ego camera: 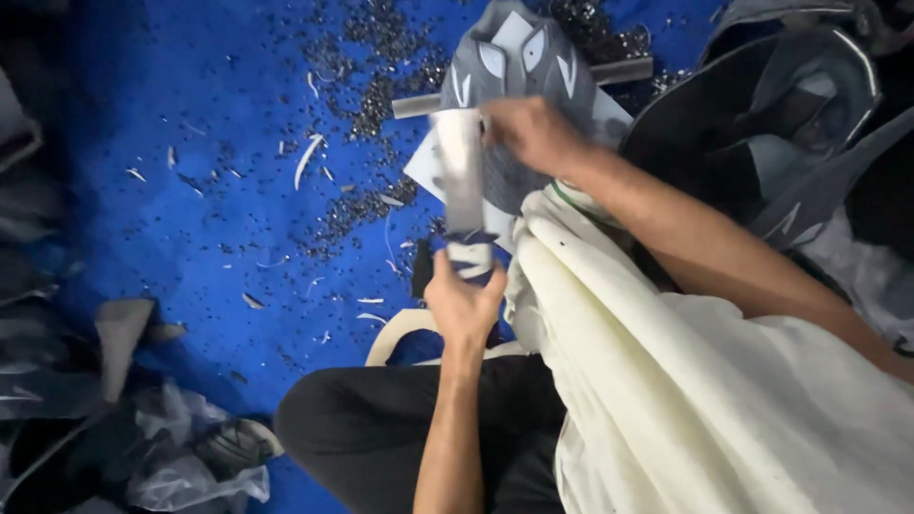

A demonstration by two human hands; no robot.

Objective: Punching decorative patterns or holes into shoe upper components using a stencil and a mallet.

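My left hand grips the lower end of a long white strip that stands upright and is blurred. My right hand reaches to the strip's upper part, with fingers at its edge, over a grey cut piece with white leaf-shaped marks. That grey piece lies on a white sheet and a grey bar. A cream cloth drapes over my lap below the right arm.
The blue surface is strewn with small dark chips and white slivers. Dark grey cut pieces are piled at the upper right and along the left edge. A crumpled plastic bag lies at lower left.
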